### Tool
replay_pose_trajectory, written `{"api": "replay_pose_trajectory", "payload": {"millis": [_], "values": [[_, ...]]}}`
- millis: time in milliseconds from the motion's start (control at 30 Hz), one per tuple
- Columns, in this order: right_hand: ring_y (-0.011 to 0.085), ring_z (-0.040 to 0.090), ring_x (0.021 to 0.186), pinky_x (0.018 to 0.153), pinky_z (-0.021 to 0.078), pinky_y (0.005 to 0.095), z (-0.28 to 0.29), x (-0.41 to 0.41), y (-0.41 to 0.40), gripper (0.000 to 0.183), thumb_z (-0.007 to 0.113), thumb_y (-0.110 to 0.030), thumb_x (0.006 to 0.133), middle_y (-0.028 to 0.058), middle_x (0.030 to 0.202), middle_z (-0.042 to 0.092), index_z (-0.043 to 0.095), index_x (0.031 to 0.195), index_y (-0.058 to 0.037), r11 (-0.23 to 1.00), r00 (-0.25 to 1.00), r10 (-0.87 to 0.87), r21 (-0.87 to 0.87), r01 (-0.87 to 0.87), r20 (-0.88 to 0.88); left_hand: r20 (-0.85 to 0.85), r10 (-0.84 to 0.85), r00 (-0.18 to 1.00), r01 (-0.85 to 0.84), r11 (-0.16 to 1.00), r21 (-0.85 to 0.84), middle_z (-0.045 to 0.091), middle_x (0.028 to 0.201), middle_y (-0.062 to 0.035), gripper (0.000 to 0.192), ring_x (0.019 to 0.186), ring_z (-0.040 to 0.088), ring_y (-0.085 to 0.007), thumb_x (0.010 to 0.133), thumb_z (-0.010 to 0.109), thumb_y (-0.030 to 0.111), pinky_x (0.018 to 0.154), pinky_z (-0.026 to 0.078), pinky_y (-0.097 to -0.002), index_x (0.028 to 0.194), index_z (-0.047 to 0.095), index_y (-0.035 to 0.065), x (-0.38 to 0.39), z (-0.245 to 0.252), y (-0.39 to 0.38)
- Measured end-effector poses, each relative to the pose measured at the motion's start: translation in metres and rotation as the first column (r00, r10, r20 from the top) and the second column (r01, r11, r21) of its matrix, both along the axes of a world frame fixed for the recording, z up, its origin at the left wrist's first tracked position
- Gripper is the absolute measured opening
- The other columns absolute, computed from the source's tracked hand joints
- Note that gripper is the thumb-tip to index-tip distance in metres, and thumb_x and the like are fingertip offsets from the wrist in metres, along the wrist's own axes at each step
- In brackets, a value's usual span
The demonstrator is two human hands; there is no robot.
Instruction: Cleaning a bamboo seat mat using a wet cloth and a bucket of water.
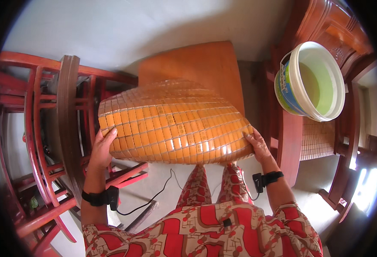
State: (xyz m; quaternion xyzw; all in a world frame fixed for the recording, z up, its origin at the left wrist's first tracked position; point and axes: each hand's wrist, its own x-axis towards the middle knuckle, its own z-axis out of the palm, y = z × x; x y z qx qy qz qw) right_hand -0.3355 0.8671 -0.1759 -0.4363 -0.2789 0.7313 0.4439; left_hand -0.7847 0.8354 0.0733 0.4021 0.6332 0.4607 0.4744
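Observation:
A bamboo tile mat (162,128), glossy orange-brown, is stretched between my two hands at about thigh height. My left hand (102,147) grips its left edge, thumb on top of the tiles. On the opposite edge my right hand (258,146) holds on in the same way. The mat sags and curves between them, and its far part looks blurred. Behind it stands a reddish-brown wooden panel (195,61), whose lower part the mat hides.
A white plastic bucket (292,86) with liquid inside rests on wooden furniture (289,144) at right. Another tile mat (318,138) lies below it. Stacked red wooden frames (31,128) and a brown post (68,122) stand at left. Black cables (153,197) hang near my legs.

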Motion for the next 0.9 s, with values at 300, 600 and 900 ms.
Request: {"api": "replay_pose_trajectory", "payload": {"millis": [300,600,900], "values": [[0.0203,0.047,0.123,0.105,0.0362,0.0335,0.038,0.032,-0.036,0.060,0.059,-0.021,0.090,0.0111,0.133,0.050,0.034,0.142,-0.0020,0.992,0.999,0.010,0.123,-0.004,-0.048,-0.043,-0.064,0.997,0.070,0.983,0.171,0.058,0.119,-0.0085,0.031,0.109,0.056,-0.0183,0.095,0.049,0.010,0.095,0.044,-0.0329,0.125,0.050,0.0017,0.019,0.013,-0.009],[0.0175,0.049,0.116,0.101,0.0390,0.0313,0.034,0.023,-0.131,0.058,0.064,-0.022,0.087,0.0111,0.126,0.054,0.042,0.134,0.0035,0.965,0.968,-0.181,0.222,0.139,0.177,0.035,-0.246,0.969,0.236,0.956,0.174,0.057,0.120,-0.0088,0.031,0.111,0.054,-0.0188,0.093,0.054,0.014,0.094,0.043,-0.0332,0.122,0.052,0.0032,-0.020,-0.034,-0.003],[0.0161,0.054,0.107,0.095,0.0427,0.0300,0.028,0.021,-0.288,0.059,0.065,-0.025,0.086,0.0093,0.120,0.058,0.044,0.133,0.0036,0.850,0.842,-0.523,0.152,0.505,0.128,0.056,-0.558,0.828,0.543,0.823,0.169,0.053,0.125,-0.0095,0.044,0.115,0.051,-0.0212,0.090,0.054,0.014,0.101,0.038,-0.0348,0.131,0.044,0.0009,0.048,-0.044,-0.009]]}}
